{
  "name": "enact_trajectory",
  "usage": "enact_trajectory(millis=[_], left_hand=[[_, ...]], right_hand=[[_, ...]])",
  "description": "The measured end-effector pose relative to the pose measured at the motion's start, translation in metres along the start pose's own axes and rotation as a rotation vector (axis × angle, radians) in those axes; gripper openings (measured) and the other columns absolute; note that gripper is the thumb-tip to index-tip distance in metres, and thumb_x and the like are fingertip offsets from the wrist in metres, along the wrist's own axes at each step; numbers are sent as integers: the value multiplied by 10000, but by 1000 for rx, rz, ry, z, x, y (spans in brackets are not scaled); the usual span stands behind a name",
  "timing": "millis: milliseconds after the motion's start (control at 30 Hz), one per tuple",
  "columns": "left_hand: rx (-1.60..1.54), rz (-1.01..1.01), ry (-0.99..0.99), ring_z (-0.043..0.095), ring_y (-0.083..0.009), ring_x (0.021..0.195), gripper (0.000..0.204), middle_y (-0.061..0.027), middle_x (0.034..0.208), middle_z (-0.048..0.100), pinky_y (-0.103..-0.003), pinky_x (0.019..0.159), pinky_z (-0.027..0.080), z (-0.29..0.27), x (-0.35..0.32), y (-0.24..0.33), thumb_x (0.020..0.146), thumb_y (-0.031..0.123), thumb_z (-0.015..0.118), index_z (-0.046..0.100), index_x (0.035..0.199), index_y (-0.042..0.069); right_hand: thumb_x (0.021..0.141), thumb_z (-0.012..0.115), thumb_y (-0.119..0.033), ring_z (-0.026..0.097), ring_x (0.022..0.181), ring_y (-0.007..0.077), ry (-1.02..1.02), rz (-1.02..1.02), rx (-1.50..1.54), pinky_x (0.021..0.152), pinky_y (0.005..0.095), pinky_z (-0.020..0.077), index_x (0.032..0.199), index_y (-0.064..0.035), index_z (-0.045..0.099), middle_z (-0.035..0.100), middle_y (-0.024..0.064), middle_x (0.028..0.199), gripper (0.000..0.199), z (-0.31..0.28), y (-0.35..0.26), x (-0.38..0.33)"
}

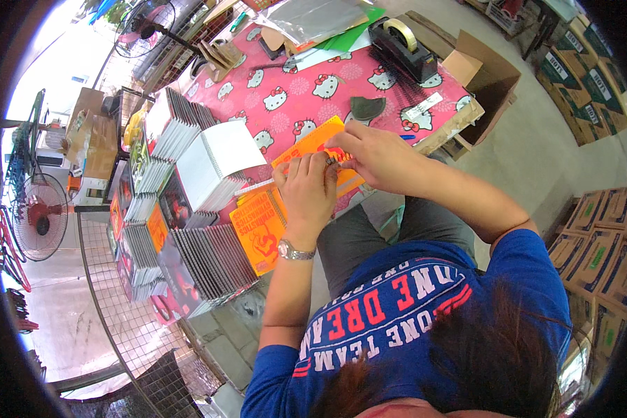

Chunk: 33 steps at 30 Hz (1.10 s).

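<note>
An orange-covered booklet lies on the table in front of me, partly under both hands. My left hand rests on its near left part, fingers curled and closed. My right hand meets it from the right, thumb and fingers pinched together over the cover. A small dark thing shows between the fingertips, too small to name. Beside my left wrist, which wears a metal watch, lie more orange booklets with wire-spiral edges.
Stacks of spiral-bound notebooks fill the left side, one with a white top page. A tape dispenser, a dark green piece and plastic sheets lie on the pink table. An open carton stands at right.
</note>
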<state>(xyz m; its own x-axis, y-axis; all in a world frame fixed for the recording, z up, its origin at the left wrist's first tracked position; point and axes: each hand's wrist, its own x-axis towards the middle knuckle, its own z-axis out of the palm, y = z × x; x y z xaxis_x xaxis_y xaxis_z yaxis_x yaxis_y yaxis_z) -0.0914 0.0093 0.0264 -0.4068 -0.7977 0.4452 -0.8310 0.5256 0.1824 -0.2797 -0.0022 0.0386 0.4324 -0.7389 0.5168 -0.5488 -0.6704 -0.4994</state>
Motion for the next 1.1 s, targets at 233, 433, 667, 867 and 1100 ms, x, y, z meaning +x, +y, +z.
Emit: enact_trajectory(millis=[233, 433, 667, 867, 1100], left_hand=[[-102, 11, 9, 575, -269, 895, 206, -71, 889, 630, -424, 890, 338, 1, 5, -3, 900, 248, 609, 588, 1017, 80], [120, -73, 67, 524, -306, 1049, 286, -71, 1005, 616, -500, 955, 305, -4, -17, -14, 816, 318, 706, 596, 977, 109], [-11, -146, 254, 447, -336, 1116, 407, -78, 1019, 565, -544, 996, 273, 6, -34, -40, 611, 301, 853, 614, 873, 101], [24, -158, 98, 500, -279, 1075, 459, -37, 1009, 558, -692, 1047, 120, 9, -5, -33, 589, 444, 849, 624, 834, 128], [0, -144, 130, 506, -278, 1024, 498, -39, 951, 553, -655, 1024, 189, 12, -20, -29, 559, 455, 861, 603, 826, 123]], right_hand=[[915, 575, -341, 642, 938, 293, 64, 579, 69, 752, 406, 520, 1271, -63, 514, 626, 182, 955, 455, 74, 163, 8], [783, 675, -391, 413, 1218, 387, -22, 517, -571, 935, 497, 419, 1119, -62, 564, 496, 187, 1191, 483, 118, 161, -7], [775, 672, -361, 537, 1109, 289, -211, 595, 250, 988, 411, 403, 1197, -59, 589, 584, 157, 1141, 526, 53, 124, 43], [813, 645, -282, 536, 1070, 150, -550, 149, 1227, 961, 300, 399, 1212, -34, 592, 602, 66, 1131, 473, 0, 64, 39], [777, 654, -371, 560, 1077, 191, -771, 262, 1249, 966, 327, 409, 1209, 14, 564, 585, 105, 1167, 586, -2, 53, 35]])
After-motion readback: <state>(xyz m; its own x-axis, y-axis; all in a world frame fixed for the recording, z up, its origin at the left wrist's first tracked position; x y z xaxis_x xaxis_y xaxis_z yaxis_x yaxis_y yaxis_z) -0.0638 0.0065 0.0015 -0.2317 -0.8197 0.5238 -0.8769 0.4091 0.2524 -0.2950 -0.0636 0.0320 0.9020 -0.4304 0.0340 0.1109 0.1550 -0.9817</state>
